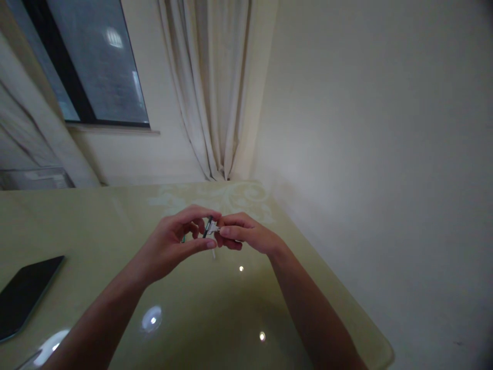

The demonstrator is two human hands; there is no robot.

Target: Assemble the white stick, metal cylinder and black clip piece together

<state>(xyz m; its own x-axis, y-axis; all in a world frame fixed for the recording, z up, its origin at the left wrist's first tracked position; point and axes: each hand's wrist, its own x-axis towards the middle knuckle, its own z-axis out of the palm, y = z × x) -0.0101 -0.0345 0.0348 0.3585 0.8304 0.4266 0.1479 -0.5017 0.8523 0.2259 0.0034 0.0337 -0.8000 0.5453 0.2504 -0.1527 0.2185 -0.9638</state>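
Over the table's middle, both hands meet at a small silver piece with a dark bar along one side (208, 226); its exact kind is too small to make out. My left hand (175, 237) spans the dark bar between thumb and forefinger, its other fingers curled behind. A bit of green shows among those curled fingers, mostly hidden. From the right, my right hand (246, 232) pinches the silver end with thumb and fingertips.
Beneath the hands is a glossy pale-green table (200, 298) with light reflections. A dark flat tablet-like object (26, 293) lies at the left. A wall (365, 154) runs along the table's right edge; curtains (215, 87) and a window (103, 61) are behind.
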